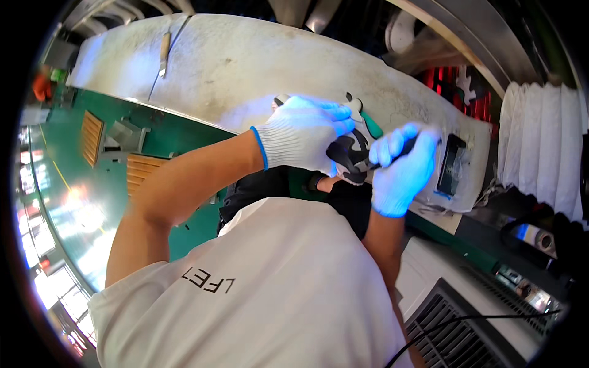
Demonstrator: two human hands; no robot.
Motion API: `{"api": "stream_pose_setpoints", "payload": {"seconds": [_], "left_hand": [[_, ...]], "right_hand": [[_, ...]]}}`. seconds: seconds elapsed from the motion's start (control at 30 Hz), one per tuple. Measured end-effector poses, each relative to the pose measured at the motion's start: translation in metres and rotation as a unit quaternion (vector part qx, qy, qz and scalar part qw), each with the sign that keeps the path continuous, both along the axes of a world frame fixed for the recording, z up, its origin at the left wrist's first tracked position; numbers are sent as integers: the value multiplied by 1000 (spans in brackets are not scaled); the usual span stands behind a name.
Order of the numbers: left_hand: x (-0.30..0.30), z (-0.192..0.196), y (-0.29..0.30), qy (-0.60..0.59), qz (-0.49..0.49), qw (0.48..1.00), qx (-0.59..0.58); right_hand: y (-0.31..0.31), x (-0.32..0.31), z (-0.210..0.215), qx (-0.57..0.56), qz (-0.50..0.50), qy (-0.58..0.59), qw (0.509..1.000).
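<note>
Both my hands wear white knit gloves tinted blue by the light. My left hand [307, 132] is pressed down over a black-and-white piece that looks like a shoe [350, 153], its fingers curled onto it. At the table's near edge, the curved black parts of this piece stick out between my hands. My right hand [405, 168] is closed round a thin dark tool, whose tip points at the shoe; its kind is hidden by my fingers. Just beyond the shoe lies an object with a green part [371, 124] and a dark tip.
A long pale worktable [245, 58] curves across the front. On it are a wooden-handled flat tool [164, 54] at far left and a dark phone-like object [451, 164] at right. A white pleated hose [543, 147] stands beyond. Slatted wooden seats [92, 138] are at left.
</note>
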State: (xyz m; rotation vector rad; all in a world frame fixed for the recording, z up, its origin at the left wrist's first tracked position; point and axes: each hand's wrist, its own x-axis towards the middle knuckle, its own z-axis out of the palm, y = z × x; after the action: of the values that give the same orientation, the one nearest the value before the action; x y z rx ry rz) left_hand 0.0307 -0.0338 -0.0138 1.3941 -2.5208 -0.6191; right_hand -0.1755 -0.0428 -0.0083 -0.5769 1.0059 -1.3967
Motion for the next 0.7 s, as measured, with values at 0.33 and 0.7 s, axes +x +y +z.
{"api": "stream_pose_setpoints", "payload": {"seconds": [0.33,0.7], "left_hand": [[-1,-8,2,33,-18,996,-87],[-19,0,10,-1,-49,993,-109]], "right_hand": [[-29,-36,-52,88,65,-112,988],[-26,-31,-64,99,-79,-187,974]]}}
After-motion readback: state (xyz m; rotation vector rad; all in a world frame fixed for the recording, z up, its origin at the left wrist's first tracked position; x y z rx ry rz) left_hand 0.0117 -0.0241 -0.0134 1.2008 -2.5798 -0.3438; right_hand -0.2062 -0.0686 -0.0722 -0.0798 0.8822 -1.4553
